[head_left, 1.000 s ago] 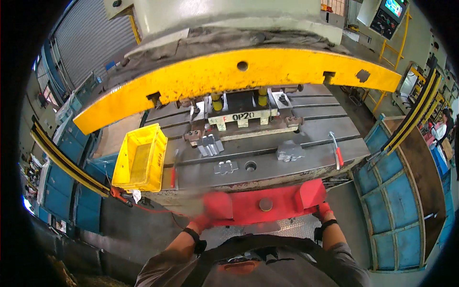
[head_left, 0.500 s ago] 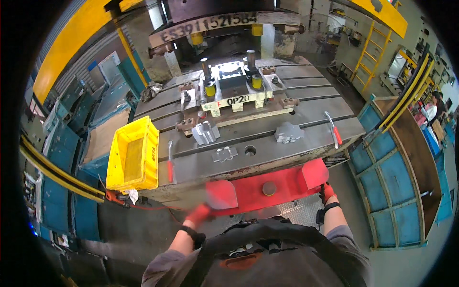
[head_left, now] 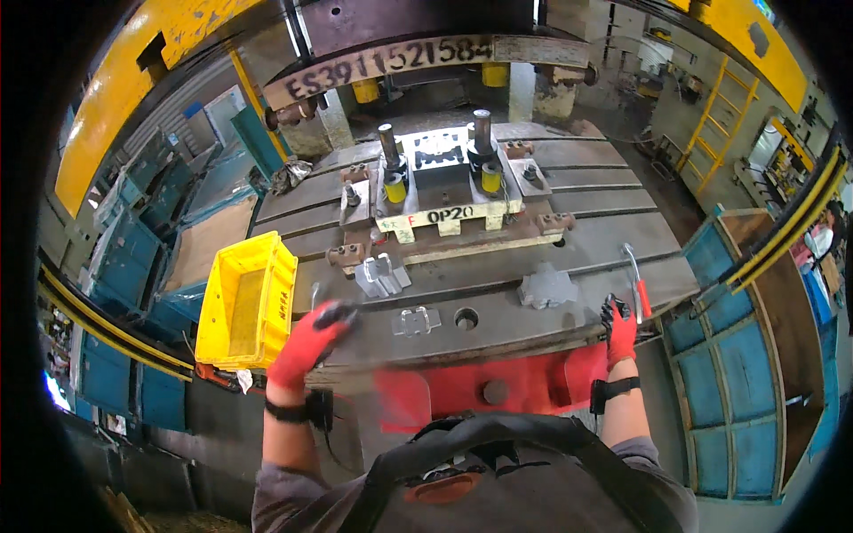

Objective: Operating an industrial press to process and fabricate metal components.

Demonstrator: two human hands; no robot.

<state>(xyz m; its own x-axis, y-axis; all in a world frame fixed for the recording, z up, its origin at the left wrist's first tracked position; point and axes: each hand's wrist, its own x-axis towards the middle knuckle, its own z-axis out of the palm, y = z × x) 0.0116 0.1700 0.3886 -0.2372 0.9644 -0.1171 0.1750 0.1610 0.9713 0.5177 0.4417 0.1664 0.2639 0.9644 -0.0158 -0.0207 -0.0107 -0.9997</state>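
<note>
My left hand (head_left: 311, 345), in a red glove with black fingertips, is above the table's front edge by the yellow bin. Motion smears its fingers. It hides most of a red-handled metal tool, whose thin tip (head_left: 315, 291) shows beyond the glove. My right hand (head_left: 619, 324) has its fingers apart over the front right edge, just left of another red-handled tool (head_left: 640, 286) with a bent metal end; a gap shows between them. Formed sheet-metal parts (head_left: 382, 276) lie left of centre, with a smaller bracket (head_left: 416, 322) nearer me. Flat grey plates (head_left: 547, 289) lie at right.
A die set (head_left: 449, 213) with two upright posts sits on the slotted press table (head_left: 604, 226), under the raised upper beam (head_left: 426, 67). The yellow bin (head_left: 283, 306) stands at left. A red bench (head_left: 498, 386) is before me; a blue-panelled crate (head_left: 711, 382) stands at right.
Both hands have left the red bench and risen to the table's front edge, the left by the left tool, the right by the right one. The bench sits slightly lower in view.
</note>
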